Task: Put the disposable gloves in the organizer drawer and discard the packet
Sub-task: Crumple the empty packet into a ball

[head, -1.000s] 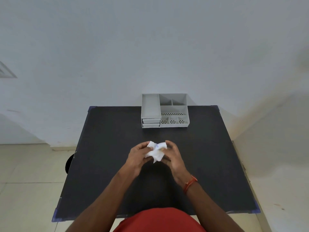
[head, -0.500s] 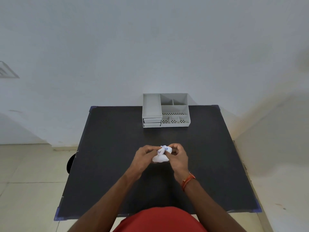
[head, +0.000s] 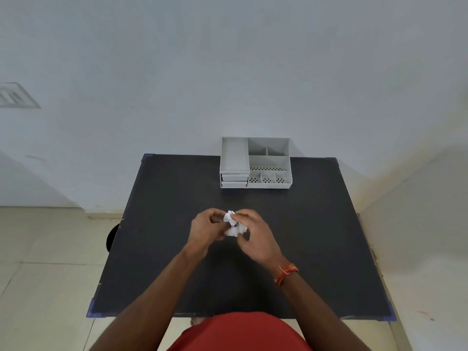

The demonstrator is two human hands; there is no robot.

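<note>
**Q:** State the condition of the left hand [head: 206, 229].

**A:** Its fingers [head: 214, 213] are curled inward. The fingertips and thumb pinch the 9 o'clock side of a crumpled white bundle [head: 235, 230].

**Q:** And the right hand [head: 257, 235]?

**A:** Its fingers [head: 244, 214] are curled over the bundle from the 3 o'clock side. The thumb presses across the bundle's middle, so one white lobe shows above the thumb and a larger lobe below it. An orange thread band [head: 286, 273] sits on this wrist.

**Q:** Is the bundle the gloves or the packet?

**A:** Cannot tell. The material is too crumpled to separate one from the other.

**Q:** Location of the bundle?

**A:** It is between both hands, over the middle of the black table [head: 164, 262]. Whether it touches the tabletop cannot be told.

**Q:** Location of the organizer [head: 268, 164]?

**A:** It is at 12 o'clock from the hands, well apart from them, at the table's far edge against the wall. Its two stacked drawers [head: 234, 181] occupy the 9 o'clock side, with both fronts flush. The open compartments lie toward 3 o'clock.
</note>
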